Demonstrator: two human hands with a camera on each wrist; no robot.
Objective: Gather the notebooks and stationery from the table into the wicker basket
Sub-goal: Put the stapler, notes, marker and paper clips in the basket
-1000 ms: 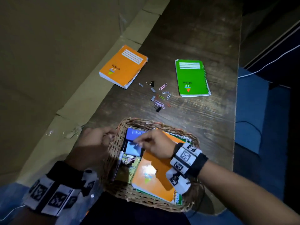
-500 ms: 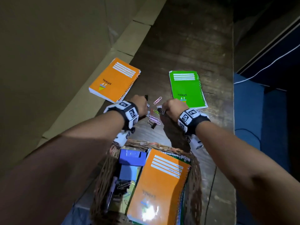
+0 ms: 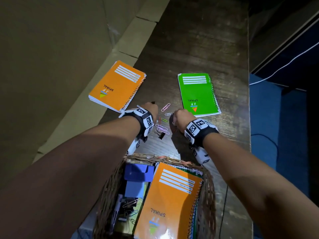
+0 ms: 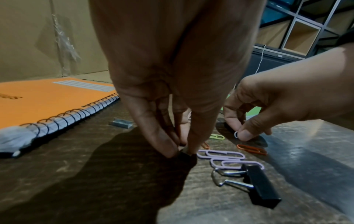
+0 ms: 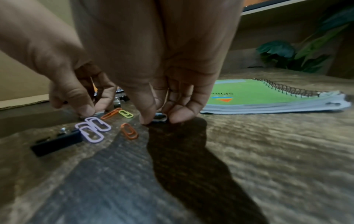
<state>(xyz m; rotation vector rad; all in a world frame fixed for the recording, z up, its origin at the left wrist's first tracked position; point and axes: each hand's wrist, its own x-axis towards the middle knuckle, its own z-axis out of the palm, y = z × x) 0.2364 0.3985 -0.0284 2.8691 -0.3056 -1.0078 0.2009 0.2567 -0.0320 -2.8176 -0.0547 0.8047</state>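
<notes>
Both hands are down among loose paper clips [image 3: 162, 127] on the dark wooden table, between an orange spiral notebook [image 3: 117, 85] and a green one [image 3: 198, 94]. My left hand [image 4: 182, 150] pinches a small grey staple strip against the tabletop. My right hand [image 5: 159, 119] pinches a pale paper clip [image 5: 160, 117] lying on the table. Purple clips [image 4: 222, 156], an orange clip [image 4: 250, 149] and a black binder clip [image 4: 262, 186] lie between the hands. The wicker basket [image 3: 209, 187] sits near me and holds another orange notebook, blue boxes and small clips.
A cardboard wall [image 3: 51, 66] runs along the table's left side. The table's right edge [image 3: 249, 118] drops to a blue floor with a white cable. Another staple strip [image 4: 120, 122] lies by the orange notebook's spiral. A plant stands beyond the green notebook [image 5: 287, 54].
Both hands have left the basket and reached forward to the clips. Over the last half second they have stayed there, fingers closing on the small items.
</notes>
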